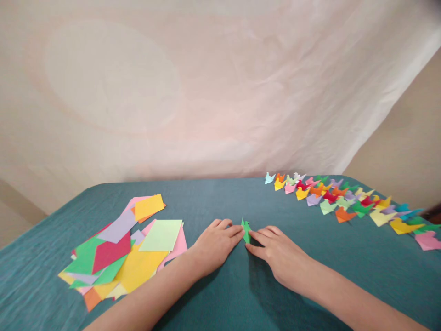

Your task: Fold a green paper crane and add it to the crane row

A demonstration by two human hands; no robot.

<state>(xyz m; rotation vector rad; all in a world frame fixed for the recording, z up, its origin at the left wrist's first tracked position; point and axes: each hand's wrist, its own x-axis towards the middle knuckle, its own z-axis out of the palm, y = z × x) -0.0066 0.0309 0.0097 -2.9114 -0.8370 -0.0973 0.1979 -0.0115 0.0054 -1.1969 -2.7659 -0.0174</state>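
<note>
A small green folded paper bird [246,231] is at the middle of the table, between my two hands. My left hand [220,242] comes in from the left, its fingertips closed on the bird's left side. On the other side, the thumb and fingers of my right hand [274,248] touch the bird's right edge and lower end. A narrow point of green paper sticks up at the top. The fingers partly cover its lower sides.
Loose coloured paper squares [138,266] lie in an overlapping pile on the left. Several rows of folded paper birds [344,202] stand along the right. A dark green cloth [206,197] covers the table, and a pale draped sheet [206,92] hangs behind it.
</note>
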